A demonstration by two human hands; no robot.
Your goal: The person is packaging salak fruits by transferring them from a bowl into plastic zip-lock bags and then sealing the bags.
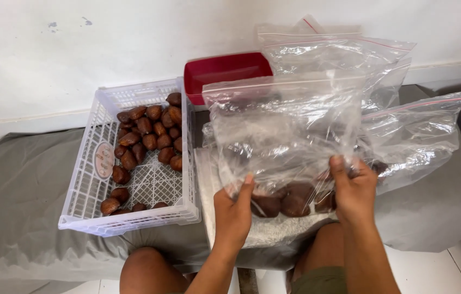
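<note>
Both hands hold a clear plastic zip bag upright in front of me. My left hand grips its lower left edge and my right hand grips its lower right. Several brown scaly fruits lie in the bottom of the bag, resting over a white surface. Left of the bag stands a white plastic crate with several more of the same brown fruits, mostly at its far end.
More clear zip bags lie behind and to the right. A red plastic container sits against the white wall. A grey cloth covers the low platform. My knees show at the bottom, above a tiled floor.
</note>
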